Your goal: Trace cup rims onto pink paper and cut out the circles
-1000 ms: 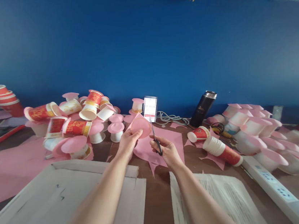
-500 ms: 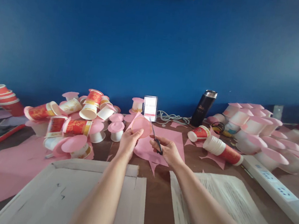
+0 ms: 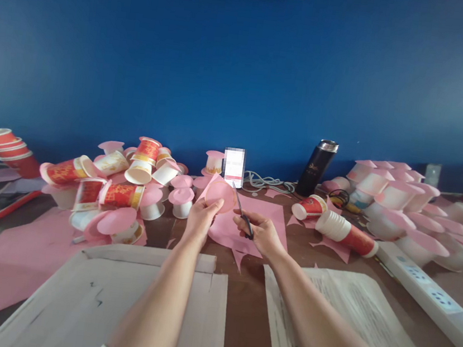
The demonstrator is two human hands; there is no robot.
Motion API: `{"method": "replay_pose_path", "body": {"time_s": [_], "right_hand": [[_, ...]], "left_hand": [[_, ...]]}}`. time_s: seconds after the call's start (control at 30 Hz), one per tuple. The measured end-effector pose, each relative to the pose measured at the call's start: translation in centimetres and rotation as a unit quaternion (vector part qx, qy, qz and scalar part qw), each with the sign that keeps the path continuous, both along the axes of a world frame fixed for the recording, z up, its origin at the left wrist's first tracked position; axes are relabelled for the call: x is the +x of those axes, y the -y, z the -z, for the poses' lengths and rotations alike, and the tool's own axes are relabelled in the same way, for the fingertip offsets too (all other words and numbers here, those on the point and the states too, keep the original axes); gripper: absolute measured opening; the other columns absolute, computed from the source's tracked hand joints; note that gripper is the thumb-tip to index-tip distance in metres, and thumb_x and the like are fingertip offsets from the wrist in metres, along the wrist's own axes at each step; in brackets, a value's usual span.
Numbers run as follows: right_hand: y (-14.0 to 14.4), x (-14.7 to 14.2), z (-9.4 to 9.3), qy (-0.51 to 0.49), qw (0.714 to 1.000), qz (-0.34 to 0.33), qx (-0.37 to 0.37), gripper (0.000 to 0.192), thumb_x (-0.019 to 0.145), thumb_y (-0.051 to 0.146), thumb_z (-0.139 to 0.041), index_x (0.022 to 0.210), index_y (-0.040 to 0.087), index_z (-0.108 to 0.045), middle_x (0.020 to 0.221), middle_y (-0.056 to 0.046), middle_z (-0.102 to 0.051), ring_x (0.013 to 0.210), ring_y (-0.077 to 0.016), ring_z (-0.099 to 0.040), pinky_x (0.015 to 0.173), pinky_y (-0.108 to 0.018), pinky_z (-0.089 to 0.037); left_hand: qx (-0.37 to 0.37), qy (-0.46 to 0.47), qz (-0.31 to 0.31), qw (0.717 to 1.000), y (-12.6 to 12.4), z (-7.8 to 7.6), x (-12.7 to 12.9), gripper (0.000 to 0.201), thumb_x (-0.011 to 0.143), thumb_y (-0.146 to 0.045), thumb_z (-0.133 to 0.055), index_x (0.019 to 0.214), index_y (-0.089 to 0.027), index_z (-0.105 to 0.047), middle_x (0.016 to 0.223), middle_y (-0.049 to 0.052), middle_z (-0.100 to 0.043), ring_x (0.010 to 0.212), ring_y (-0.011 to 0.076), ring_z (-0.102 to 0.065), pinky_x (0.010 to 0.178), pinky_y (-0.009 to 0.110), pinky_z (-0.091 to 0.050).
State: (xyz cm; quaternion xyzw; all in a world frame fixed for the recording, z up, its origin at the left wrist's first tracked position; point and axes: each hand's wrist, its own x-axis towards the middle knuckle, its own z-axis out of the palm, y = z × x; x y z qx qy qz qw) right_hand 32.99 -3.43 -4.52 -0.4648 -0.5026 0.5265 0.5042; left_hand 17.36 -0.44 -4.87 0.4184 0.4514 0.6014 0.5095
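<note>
My left hand (image 3: 204, 215) pinches a piece of pink paper (image 3: 219, 194) between thumb and fingers; a round outline is drawn on it. In my right hand (image 3: 260, 232) is a pair of scissors (image 3: 246, 223) with dark handles, fingers closed round the grips. The blades point up and away, at the right edge of the held paper. Whether they are parted is hard to make out. Beneath both hands a larger pink sheet (image 3: 270, 220) lies on the brown table (image 3: 245, 316), with jagged offcuts around it.
Paper cups with pink discs crowd the left (image 3: 121, 196) and right (image 3: 403, 217). A black flask (image 3: 315, 170) leans by white cables (image 3: 268, 182); a phone (image 3: 233, 167) stands at the wall. A power strip (image 3: 424, 287), cup stack (image 3: 346, 232) and cardboard (image 3: 148, 304) lie nearer.
The whole view has shifted very slightly. My hands keep nearly the same pose, with the paper and scissors still held at the same spot.
</note>
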Motion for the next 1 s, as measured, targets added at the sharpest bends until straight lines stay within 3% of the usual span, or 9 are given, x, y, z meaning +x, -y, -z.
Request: {"method": "replay_pose_path", "body": {"time_s": [0.43, 1.0], "right_hand": [[-0.13, -0.39, 0.96, -0.027, 1.000, -0.001, -0.016, 0.053, 0.063, 0.045, -0.077, 0.107, 0.016, -0.070, 0.072, -0.001, -0.060, 0.060, -0.0105, -0.053, 0.060, -0.026, -0.044], [-0.02, -0.51, 0.97, -0.013, 1.000, -0.025, 0.009, 0.051, 0.065, 0.044, -0.076, 0.107, 0.016, -0.070, 0.069, 0.000, -0.058, 0.064, -0.0108, -0.051, 0.061, -0.026, -0.045]], "left_hand": [[-0.028, 0.042, -0.064, 0.997, -0.36, 0.03, 0.07, 0.039, 0.058, -0.043, -0.078, 0.080, -0.015, -0.061, 0.055, -0.005, -0.047, 0.045, 0.0062, -0.039, 0.043, 0.019, -0.032], [-0.037, 0.025, -0.052, 0.998, -0.41, 0.21, -0.02, 0.043, 0.058, -0.044, -0.077, 0.089, -0.016, -0.065, 0.063, -0.003, -0.054, 0.050, 0.0068, -0.044, 0.049, 0.020, -0.038]]}}
